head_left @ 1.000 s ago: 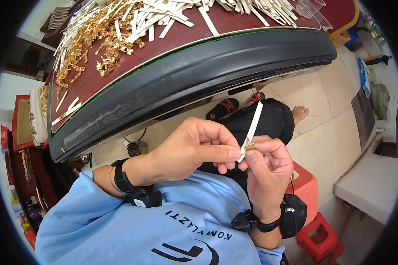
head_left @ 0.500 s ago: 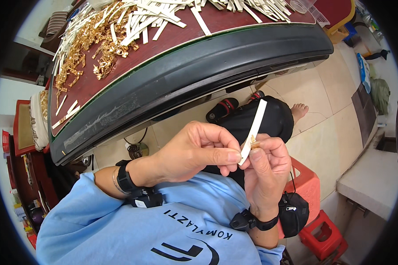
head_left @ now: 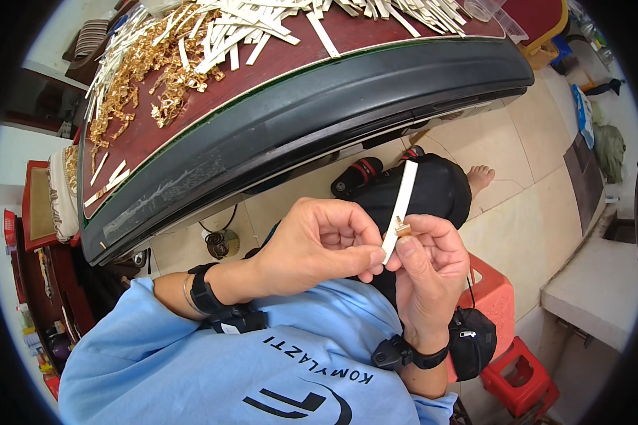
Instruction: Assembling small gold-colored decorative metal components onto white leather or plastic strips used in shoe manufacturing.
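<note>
Pinching one white strip (head_left: 407, 185) near its lower end with left hand (head_left: 326, 237), grip pressed thumb to forefinger. Pinching one gold clip (head_left: 403, 229) in the right hand's (head_left: 431, 262) grip, right at the strip; cannot tell whether fastened. Holding both over the lap, below the tabletop (head_left: 142, 138) edge. Scattered there: uncountable white strips (head_left: 252, 25), uncountable gold pieces (head_left: 120, 95), three loose strips (head_left: 100, 169) near the left corner.

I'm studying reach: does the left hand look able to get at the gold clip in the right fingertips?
Probably yes: the left hand is close by, though the white strip at its fingertips slants between, and the right hand pinches the gold clip.
</note>
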The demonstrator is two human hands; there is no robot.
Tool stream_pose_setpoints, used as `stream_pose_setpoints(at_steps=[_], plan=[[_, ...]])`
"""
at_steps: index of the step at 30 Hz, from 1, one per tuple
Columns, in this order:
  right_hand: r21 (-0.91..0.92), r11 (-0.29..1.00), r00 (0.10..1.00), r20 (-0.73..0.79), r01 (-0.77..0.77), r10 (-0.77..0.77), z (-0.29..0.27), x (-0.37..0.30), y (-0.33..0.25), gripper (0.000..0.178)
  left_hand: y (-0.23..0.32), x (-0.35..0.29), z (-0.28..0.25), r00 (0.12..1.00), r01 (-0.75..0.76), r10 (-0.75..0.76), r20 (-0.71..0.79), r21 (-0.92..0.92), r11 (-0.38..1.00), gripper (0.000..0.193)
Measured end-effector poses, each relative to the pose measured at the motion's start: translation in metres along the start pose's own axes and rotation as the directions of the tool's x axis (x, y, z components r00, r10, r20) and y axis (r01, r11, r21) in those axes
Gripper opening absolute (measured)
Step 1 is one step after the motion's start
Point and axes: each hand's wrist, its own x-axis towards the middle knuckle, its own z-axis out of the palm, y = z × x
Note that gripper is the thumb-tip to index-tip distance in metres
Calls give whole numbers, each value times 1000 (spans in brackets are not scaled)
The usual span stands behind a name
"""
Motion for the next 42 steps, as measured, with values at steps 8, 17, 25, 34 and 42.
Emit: stream_pose_setpoints(at_steps=[8,17,25,34,42], plan=[[-169,980,994,39,110,-105,1,0,-5,20,0,0,4,995,-88,90,-43,33,996,6],[-209,977,999,19,-38,43,3,-1,-15,25,6,-3,-1,998,-46,46,-47,1,999,11],[-74,977,973,104,-198,205,0,0,-18,26,2,-3,-8,998,44,-37,55,-131,990,11],[-128,975,982,35,-182,188,4,0,-18,23,-8,-1,-9,998,-7,21,57,-237,971,9],[-363,925,993,71,115,-95,12,-10,-21,16,-9,4,-6,964,-228,226,-140,4,974,8]])
